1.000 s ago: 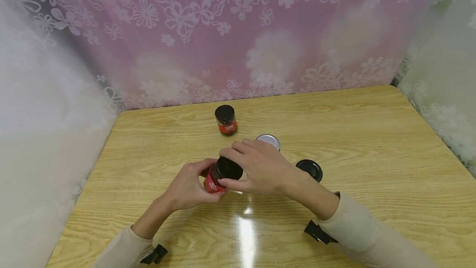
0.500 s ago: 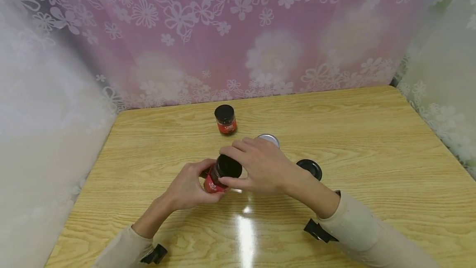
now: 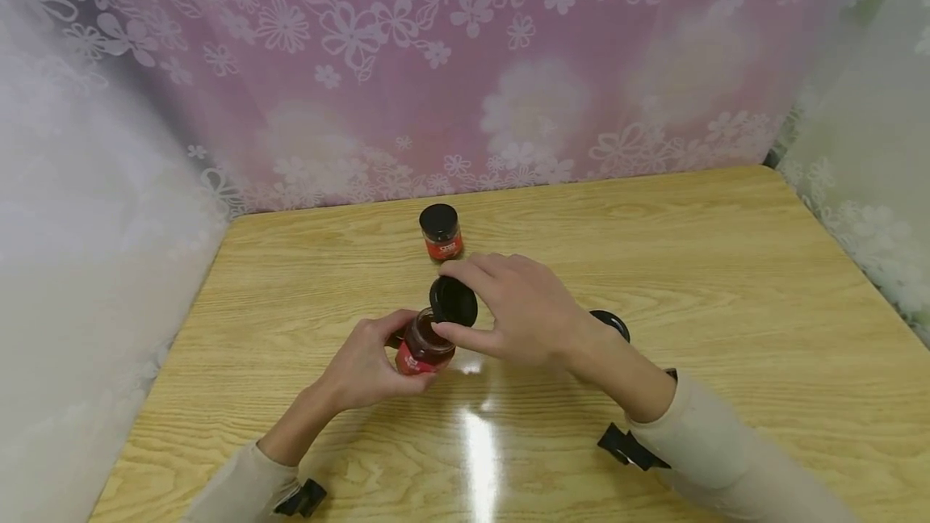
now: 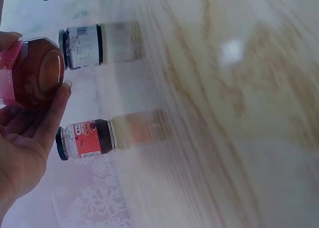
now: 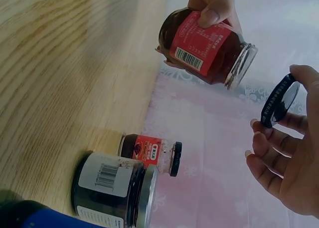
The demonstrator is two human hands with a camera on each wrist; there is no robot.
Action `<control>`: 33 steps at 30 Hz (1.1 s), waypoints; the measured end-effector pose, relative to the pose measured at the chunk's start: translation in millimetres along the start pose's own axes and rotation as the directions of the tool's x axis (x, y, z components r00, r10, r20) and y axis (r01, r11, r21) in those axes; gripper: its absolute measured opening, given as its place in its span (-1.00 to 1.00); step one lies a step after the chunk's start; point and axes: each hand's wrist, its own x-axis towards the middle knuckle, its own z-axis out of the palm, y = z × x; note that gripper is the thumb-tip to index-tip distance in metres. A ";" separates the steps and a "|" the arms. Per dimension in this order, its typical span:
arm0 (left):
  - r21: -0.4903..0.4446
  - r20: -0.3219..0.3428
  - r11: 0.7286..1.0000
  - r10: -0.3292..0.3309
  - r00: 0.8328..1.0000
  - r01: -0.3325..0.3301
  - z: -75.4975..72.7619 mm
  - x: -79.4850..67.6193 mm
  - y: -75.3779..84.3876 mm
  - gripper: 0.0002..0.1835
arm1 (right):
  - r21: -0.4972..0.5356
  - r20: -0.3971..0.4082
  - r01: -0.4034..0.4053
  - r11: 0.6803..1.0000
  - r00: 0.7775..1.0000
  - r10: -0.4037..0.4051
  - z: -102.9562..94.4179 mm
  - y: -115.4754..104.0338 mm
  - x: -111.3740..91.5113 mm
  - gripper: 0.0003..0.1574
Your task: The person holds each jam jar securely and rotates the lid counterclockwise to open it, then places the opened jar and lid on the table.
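My left hand (image 3: 366,368) grips a glass jar (image 5: 202,46) with a red label and dark reddish-brown contents, held above the table. In the right wrist view the jar tilts and its glass mouth is uncovered. A round black lid (image 3: 454,302) is pinched between thumb and fingers of my right hand (image 3: 529,311). Just beyond the rim, the lid stands apart from the jar, its underside turned toward the head camera. In the left wrist view the jar's base (image 4: 50,73) shows, with fingers wrapped around its side.
A smaller red-labelled jar (image 3: 440,234) with a black lid stands at the back of the wooden table (image 3: 312,257). The right wrist view also shows a white-labelled jar (image 5: 107,180) with a silver lid and a blue-labelled object (image 5: 45,218). Another black lid (image 3: 612,323) is partly behind my right forearm.
The black lid has come off the jar's mouth. My right hand has lifted it up and slightly right, tilting it. My left hand and the jar stay nearly in place.
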 end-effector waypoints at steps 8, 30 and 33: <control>0.022 -0.022 0.998 -0.051 0.998 0.051 -3.1 -1.6 -4.8 -0.39 | 0.001 -0.025 -0.007 1.000 1.000 0.007 -0.2 3.1 -1.3 -0.19; 0.055 -0.057 0.983 -0.175 0.983 0.178 -11.5 6.7 -22.4 -0.37 | 0.029 -0.099 -0.026 0.999 0.995 0.028 7.1 5.6 -2.8 -0.20; 0.056 -0.065 0.979 -0.190 0.980 0.194 -12.4 8.3 -24.5 -0.38 | 0.035 -0.102 -0.027 0.999 0.994 0.030 8.4 5.6 -3.2 -0.20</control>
